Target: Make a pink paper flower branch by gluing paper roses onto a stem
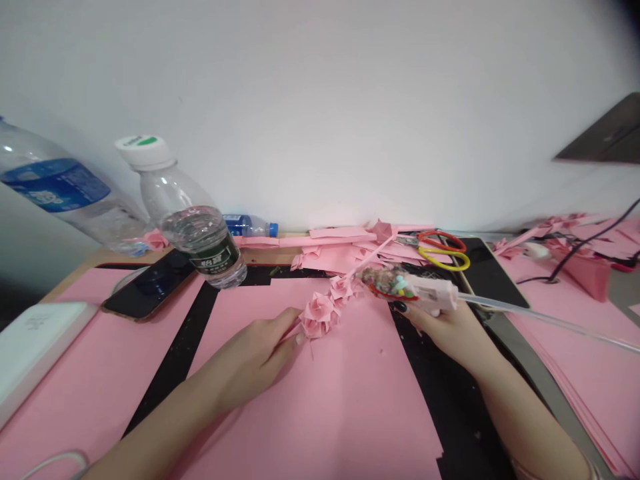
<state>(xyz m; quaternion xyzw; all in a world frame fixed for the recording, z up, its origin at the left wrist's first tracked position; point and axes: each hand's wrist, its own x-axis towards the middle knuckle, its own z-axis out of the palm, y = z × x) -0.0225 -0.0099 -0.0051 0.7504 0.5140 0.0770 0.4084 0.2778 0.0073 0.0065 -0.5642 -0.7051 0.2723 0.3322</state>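
A cluster of folded pink paper flowers [321, 313] is held just above the pink paper sheet [320, 413], gripped from its left side by my left hand [270, 347]. From the cluster a thin pink paper stem [379, 251] slants up to the right. My right hand [445, 327] is wrapped around a decorated glue gun [430, 291], its body covered in colourful bits. A long clear glue stick [540, 315] juts out of the gun's back end. The gun's nozzle points left, close to the flowers; whether it touches them I cannot tell.
Scissors [444, 259] with red and yellow handles lie behind the gun near pink paper scraps [335, 257]. A water bottle [200, 227], a larger bottle [75, 190] and a phone [150, 283] are at left. More pink sheets [595, 340] and a cable [585, 250] are at right.
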